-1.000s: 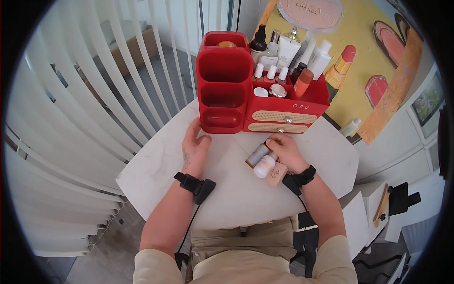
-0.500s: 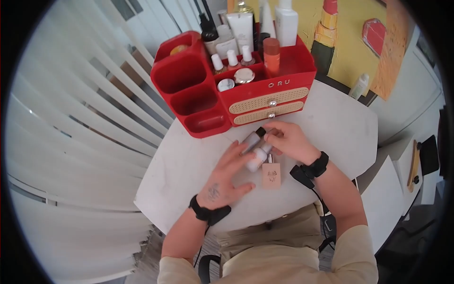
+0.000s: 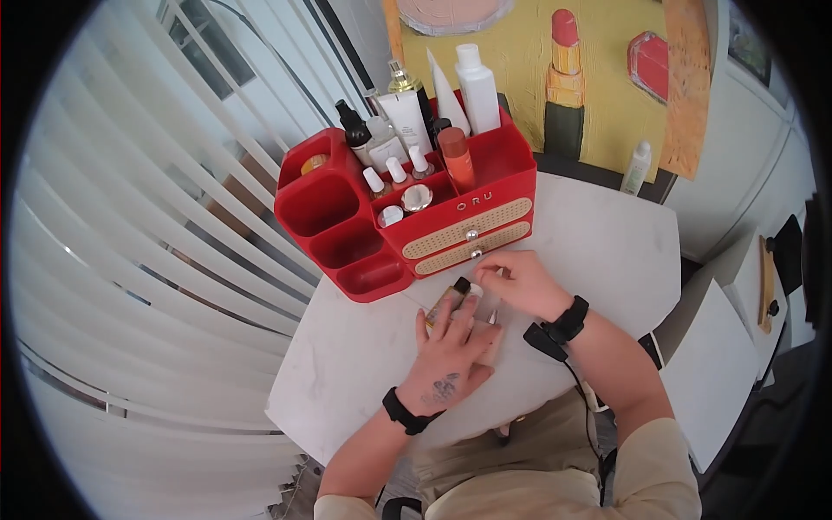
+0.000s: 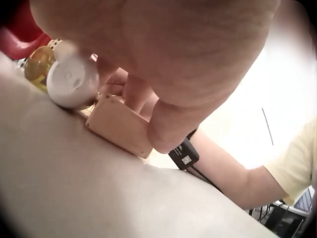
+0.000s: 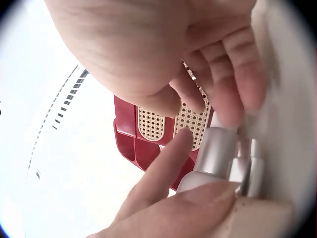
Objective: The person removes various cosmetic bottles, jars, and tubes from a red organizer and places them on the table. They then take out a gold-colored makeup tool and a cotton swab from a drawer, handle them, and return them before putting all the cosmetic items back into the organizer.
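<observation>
**Quietly, my left hand (image 3: 446, 364) lies over three small bottles**

Here on the pale, faintly veined counter (image 3: 598, 225), near the foot of the organizer, the three sit bunched: one amber bottle (image 4: 39, 67) with a black cap (image 3: 462, 284), one smooth, rounded white bottle (image 4: 73, 83), and one flat-sided peach bottle (image 4: 119, 126) with a shiny silver neck. My left grip is open, fingers long and spread across the group, thumb towards the near side by the peach bottle. My right hand (image 3: 524, 282) is on their right; that grip is open too, its fingers loosely bent and holding nothing. Its fingertips come close to a satiny silver cap (image 5: 218, 148), though I can't tell whether they touch.

On the far side of the bottles stands the smooth red organizer (image 3: 511, 186). It has two drawers with woven, cane-like fronts and two round, shiny knobs, one on each. Its left part steps down through four rounded compartments, the farthest holding something orange. On the right part I count three little white-capped bottles (image 3: 396, 170), two round lidded jars (image 3: 417, 198) and one orange-red cylinder (image 3: 456, 160), with taller bottles and tubes (image 3: 405, 121) behind.
</observation>
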`<state>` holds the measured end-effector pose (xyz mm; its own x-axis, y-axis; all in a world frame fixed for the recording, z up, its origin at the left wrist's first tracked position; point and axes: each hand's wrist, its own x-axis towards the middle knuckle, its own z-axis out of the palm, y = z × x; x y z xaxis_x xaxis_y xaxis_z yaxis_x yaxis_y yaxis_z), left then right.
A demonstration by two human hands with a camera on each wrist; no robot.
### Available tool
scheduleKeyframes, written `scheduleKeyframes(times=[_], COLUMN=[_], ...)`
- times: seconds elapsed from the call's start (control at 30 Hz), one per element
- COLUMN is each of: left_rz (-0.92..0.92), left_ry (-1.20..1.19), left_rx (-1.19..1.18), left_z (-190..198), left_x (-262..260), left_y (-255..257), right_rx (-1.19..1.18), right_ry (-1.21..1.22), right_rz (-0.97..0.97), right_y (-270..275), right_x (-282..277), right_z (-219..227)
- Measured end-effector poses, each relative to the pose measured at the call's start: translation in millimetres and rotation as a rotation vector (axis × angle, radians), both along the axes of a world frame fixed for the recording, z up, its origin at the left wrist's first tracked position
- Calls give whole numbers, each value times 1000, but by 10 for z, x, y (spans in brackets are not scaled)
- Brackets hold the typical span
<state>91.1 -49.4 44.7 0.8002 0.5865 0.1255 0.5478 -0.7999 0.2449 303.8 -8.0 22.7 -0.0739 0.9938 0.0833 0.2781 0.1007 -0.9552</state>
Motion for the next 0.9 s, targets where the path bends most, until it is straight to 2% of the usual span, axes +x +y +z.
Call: scheduleKeyframes(times=[0.07,0.13,0.17,0.23,0.27,0.33,0.37,0.43,0.5,0.53,0.6,0.63,0.7,0.87,0.9], left_rz=[85,97,103,101,101,60,12,-53,-122,-152,-178,-162,-140,-98,-96], left_ry=[-42,-107,-153,-175,-178,-206,-204,-239,-262,-234,-218,-224,-239,-234,-238], left_rx=[-76,-84,-101,-141,-195,-178,-156,-136,-115,-108,-97,-82,-59,-45,-37], left_z=[-34,-131,-143,-96,-67,21,43,34,-7,-63,-124,-132,-145,-182,-197], left_x=[-47,-104,-133,-176,-190,-244,-268,-298,-335,-352,-378,-385,-395,-421,-425], left_y=[59,109,128,140,142,110,87,61,31,25,-3,-12,-19,1,12], right_rx=[86,36,50,261,272,495,510,636,674,678,615,624,440,334,334], right_ry=[-39,358,339,439,417,428,414,144,-141,-148,-552,-558,-602,-634,-690], right_rz=[-24,-68,-63,-291,-280,-554,-545,-685,-704,-702,-749,-744,-690,-639,-685], right_y=[-24,-89,-102,-77,-47,41,109,352,594,724,968,1059,1165,1288,1317], right_x=[58,87,110,175,198,242,267,342,462,522,604,609,558,395,380], right_z=[60,123,102,49,137,349,492,863,1180,1308,1511,1580,1714,1816,1820])
